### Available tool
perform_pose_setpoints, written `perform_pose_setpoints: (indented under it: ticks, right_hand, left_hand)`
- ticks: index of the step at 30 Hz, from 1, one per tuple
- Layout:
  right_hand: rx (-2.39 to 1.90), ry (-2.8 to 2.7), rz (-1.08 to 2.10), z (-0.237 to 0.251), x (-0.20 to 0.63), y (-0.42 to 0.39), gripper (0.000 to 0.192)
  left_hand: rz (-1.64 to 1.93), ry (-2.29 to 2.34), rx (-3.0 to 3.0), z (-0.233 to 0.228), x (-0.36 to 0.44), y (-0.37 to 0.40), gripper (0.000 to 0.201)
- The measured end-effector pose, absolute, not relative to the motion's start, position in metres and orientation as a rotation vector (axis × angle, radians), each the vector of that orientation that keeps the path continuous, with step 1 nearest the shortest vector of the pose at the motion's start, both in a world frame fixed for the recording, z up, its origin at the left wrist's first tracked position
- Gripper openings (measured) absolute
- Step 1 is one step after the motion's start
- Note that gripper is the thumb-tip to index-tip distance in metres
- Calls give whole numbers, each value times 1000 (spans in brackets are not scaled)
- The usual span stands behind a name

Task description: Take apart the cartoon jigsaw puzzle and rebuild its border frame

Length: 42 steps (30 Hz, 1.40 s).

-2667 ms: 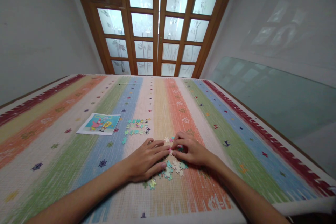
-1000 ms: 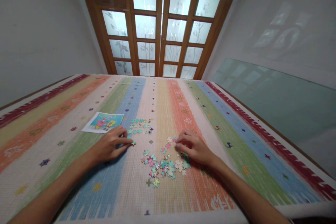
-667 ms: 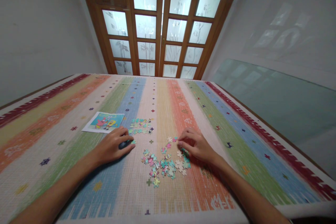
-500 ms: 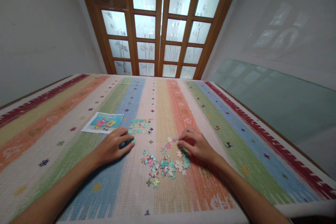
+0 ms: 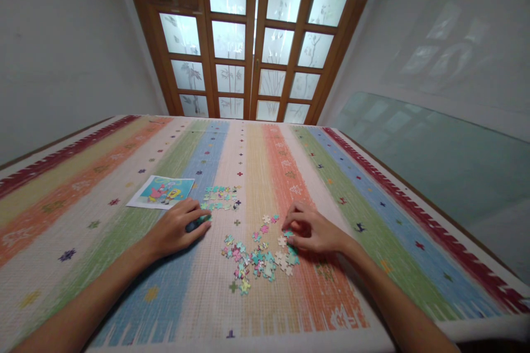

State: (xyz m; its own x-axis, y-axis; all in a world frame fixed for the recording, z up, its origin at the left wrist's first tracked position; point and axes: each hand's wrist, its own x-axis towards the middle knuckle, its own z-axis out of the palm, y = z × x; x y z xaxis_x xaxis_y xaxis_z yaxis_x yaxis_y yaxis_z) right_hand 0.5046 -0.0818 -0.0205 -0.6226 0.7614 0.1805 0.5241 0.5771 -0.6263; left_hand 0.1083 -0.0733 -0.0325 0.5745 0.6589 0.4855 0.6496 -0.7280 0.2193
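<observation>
A loose pile of small colourful puzzle pieces [image 5: 256,260] lies on the striped tablecloth [image 5: 256,176] between my hands. My left hand [image 5: 176,230] rests left of the pile, thumb and forefinger pinched on a teal puzzle piece [image 5: 205,219]. Just beyond it lie short joined rows of teal pieces [image 5: 219,198]. My right hand [image 5: 312,231] sits at the pile's right edge with its fingers curled, their tips closed on a piece [image 5: 289,234] there.
A cartoon picture card [image 5: 161,191] lies flat to the left of the joined rows. The table's near edge [image 5: 248,345] runs just below my forearms. A wooden glass-paned door [image 5: 252,38] stands beyond the far edge, a wall on each side.
My left hand left the pile and carried a piece left toward the joined teal rows, uncovering the pile. My right hand stayed at the pile's right edge and curled its fingers.
</observation>
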Motion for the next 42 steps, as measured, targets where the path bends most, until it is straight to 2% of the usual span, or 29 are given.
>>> perform_pose_setpoints:
  ticks: [5,9,22,30,32,37,42]
  right_hand:
    - [-1014,-2443,751,-21,506,-83,20]
    - [-1009,-2462,744,-21,512,-79,18]
    - [-1036,-2465,767,-26,514,-75,15]
    - [-1015,-2499,848,-22,507,-80,34]
    - [-1031,-2486,842,-21,507,-80,31]
    - [-1119,-2450,739,-22,509,-76,8]
    - [-1165,-2414,748,-25,506,-76,5]
  left_hand:
    - [964,1037,2794,-28,114,-76,20]
    - [1007,966,2797,-28,120,-79,17]
    - [606,737,2712,-30,148,-95,16]
    - [574,669,2705,-31,161,-98,19]
    - [590,660,2706,-28,166,-98,20]
    - [623,638,2751,-20,181,-97,23]
    - [643,610,2749,-18,201,-98,24]
